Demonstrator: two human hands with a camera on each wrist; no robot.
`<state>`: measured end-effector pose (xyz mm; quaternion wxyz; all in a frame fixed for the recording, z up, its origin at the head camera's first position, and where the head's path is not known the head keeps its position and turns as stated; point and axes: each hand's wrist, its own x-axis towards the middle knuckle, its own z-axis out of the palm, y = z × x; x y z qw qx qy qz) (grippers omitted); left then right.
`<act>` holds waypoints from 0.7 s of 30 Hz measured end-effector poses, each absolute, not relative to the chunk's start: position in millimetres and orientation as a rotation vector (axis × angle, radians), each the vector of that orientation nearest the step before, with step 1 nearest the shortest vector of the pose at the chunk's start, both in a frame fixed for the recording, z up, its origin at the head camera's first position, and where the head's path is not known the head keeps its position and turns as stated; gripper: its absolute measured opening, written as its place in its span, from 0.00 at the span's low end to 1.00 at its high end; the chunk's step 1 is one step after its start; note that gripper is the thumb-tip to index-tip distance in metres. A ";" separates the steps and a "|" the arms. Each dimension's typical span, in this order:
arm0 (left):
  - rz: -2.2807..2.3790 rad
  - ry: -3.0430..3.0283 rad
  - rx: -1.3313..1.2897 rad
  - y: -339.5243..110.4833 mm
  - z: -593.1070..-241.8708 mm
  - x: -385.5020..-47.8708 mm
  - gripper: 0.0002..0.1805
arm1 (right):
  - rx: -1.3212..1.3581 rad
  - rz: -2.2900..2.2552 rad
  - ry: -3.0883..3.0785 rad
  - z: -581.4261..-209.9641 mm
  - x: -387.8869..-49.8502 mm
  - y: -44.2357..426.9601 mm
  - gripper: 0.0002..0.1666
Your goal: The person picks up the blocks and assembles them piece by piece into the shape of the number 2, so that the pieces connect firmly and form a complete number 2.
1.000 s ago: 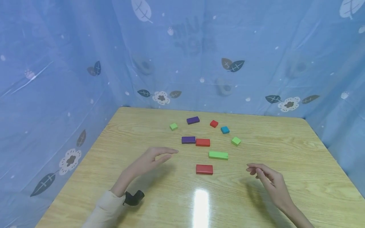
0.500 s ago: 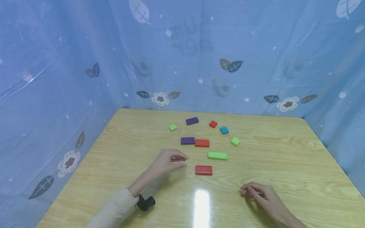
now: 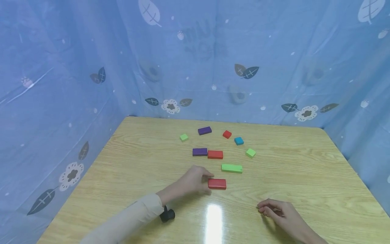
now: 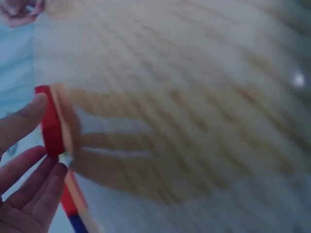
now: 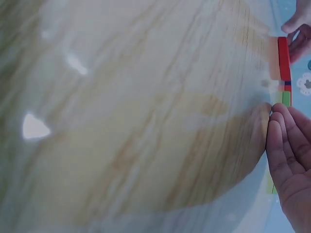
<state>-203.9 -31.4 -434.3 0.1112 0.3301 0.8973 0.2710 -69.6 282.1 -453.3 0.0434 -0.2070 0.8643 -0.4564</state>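
Note:
In the head view, my left hand [image 3: 192, 180] is at the nearest red block [image 3: 217, 184], with fingers on the far side and thumb on the near side of its left end. The left wrist view has that red block [image 4: 52, 127] between the thumb and fingertips, and it lies on the table. Loosely curled above the table at the right, my right hand [image 3: 282, 214] holds nothing. Just beyond the gripped block lies a long green block [image 3: 232, 168].
A purple block [image 3: 199, 152] lies end to end with another red block [image 3: 215, 155]. Farther back are a second purple block [image 3: 204, 130], small green blocks [image 3: 183, 137] [image 3: 251, 153], a small red block [image 3: 227, 134] and a blue one [image 3: 239, 141]. A blue curtain [image 3: 195, 67] encloses the wooden table [image 3: 289, 162].
My left hand has moved right and toward me, from over the table to around the left end of the nearest red block. My right hand has come lower and nearer to me.

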 end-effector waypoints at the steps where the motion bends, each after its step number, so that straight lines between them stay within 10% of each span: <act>1: 0.766 2.641 0.996 -30.0 -435.7 -203.7 0.27 | -0.631 -1.393 2.642 -453.4 -69.7 282.3 0.12; 21: 0.746 2.627 1.120 -37.0 -431.7 -196.4 0.19 | -0.607 -1.371 2.611 -449.1 -73.5 282.9 0.12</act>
